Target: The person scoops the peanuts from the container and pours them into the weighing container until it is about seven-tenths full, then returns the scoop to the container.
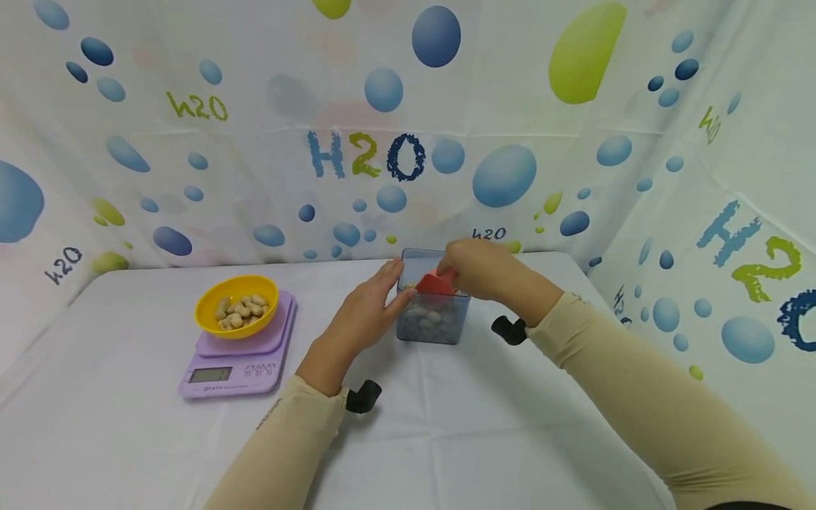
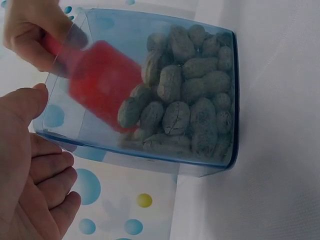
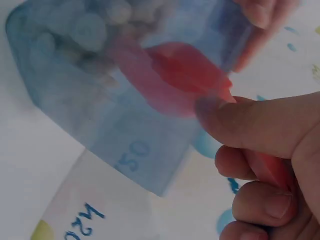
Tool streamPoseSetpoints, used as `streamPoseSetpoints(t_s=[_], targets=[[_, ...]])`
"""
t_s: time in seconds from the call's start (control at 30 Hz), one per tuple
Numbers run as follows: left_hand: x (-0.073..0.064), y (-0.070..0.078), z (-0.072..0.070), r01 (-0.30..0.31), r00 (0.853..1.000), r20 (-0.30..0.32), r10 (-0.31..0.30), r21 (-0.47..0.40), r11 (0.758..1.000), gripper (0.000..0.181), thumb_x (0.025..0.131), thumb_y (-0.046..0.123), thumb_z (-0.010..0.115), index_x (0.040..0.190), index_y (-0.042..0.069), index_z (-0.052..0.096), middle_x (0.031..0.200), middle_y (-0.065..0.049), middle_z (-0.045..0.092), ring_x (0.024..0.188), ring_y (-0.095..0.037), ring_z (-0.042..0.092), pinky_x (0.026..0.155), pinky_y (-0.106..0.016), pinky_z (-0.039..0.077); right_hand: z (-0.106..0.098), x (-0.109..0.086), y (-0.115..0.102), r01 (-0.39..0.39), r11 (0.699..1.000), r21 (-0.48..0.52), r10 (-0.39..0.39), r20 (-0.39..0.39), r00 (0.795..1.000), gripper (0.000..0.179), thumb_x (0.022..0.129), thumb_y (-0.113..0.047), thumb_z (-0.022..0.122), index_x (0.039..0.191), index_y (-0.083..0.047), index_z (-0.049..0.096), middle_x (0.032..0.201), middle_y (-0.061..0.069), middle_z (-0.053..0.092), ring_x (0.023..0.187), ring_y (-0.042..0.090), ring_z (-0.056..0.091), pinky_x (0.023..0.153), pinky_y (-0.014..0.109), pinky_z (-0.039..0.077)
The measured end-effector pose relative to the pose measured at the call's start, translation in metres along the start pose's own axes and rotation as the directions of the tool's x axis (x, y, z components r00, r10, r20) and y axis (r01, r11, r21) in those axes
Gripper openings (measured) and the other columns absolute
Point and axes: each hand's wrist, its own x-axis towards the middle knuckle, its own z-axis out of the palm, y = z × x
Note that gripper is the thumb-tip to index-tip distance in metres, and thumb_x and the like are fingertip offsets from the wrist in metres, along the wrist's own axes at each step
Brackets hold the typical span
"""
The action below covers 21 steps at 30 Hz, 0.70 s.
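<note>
A clear bluish plastic container (image 1: 428,327) stands upright on the table, with peanuts in their shells (image 2: 192,95) in its lower part. My right hand (image 1: 479,269) grips the handle of a red scoop (image 2: 107,82). The scoop's head is inside the container, its front edge among the peanuts. Beside the container's left wall is my left hand (image 1: 365,312), with extended fingers touching near the rim and the thumb by the front corner. In the left wrist view, the left fingers (image 2: 50,180) are loosely bent beside the container, not wrapped round it.
A purple kitchen scale (image 1: 239,372) stands to the left, bearing a yellow bowl (image 1: 205,312) with several peanuts (image 1: 242,312). Its display is too small to read. A white sheet covers the table (image 1: 408,453). A bubble-patterned curtain (image 1: 255,184) hangs behind.
</note>
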Motion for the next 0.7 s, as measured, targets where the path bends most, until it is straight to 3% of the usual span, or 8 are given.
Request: streamPoseSetpoints(t_s=[0.13,0.2,0.43,0.7], targets=[[0.0,0.0,0.0,-0.008,1.0,0.006,0.008,-0.009,1.0,0.068,0.101,0.047,0.049,0.157,0.014,0.026,0.163,-0.002,0.024,0.15,-0.023,0.025,0.12,-0.048,0.026,0.015,0.005,0.004,0.057,0.998,-0.017,-0.057,-0.024,0.998,0.02,0.091,-0.012,0.07,0.11,-0.012,0.077,0.104,0.004,0.074,0.094,0.021,0.067,0.088,0.036,0.057],[0.001,0.001,0.0,-0.012,1.0,0.004,0.012,-0.006,1.0,0.068,0.101,0.047,0.049,0.157,0.014,0.027,0.163,-0.002,0.024,0.15,-0.023,0.024,0.12,-0.048,0.026,0.017,0.007,0.007,0.055,0.998,0.02,-0.055,-0.022,0.998,0.02,0.091,-0.014,0.07,0.109,-0.012,0.077,0.103,0.004,0.075,0.094,0.021,0.068,0.088,0.038,0.057],[0.001,0.003,-0.001,-0.014,1.0,0.002,0.014,0.008,1.0,0.07,0.101,0.049,0.048,0.157,0.013,0.026,0.163,-0.001,0.023,0.15,-0.021,0.023,0.12,-0.047,0.026,0.01,0.007,0.018,-0.054,0.97,0.238,0.04,0.062,0.997,0.025,0.092,-0.022,0.07,0.113,-0.009,0.075,0.101,0.004,0.073,0.087,0.021,0.063,0.077,0.035,0.057],[-0.001,0.002,-0.001,-0.011,1.0,0.0,0.011,-0.001,1.0,0.07,0.101,0.048,0.049,0.157,0.013,0.026,0.163,-0.002,0.024,0.15,-0.021,0.023,0.121,-0.047,0.025,0.018,0.003,0.024,-0.038,0.966,0.257,0.033,0.023,0.999,0.031,0.093,-0.027,0.07,0.117,-0.008,0.073,0.103,0.004,0.068,0.089,0.02,0.058,0.075,0.032,0.053]])
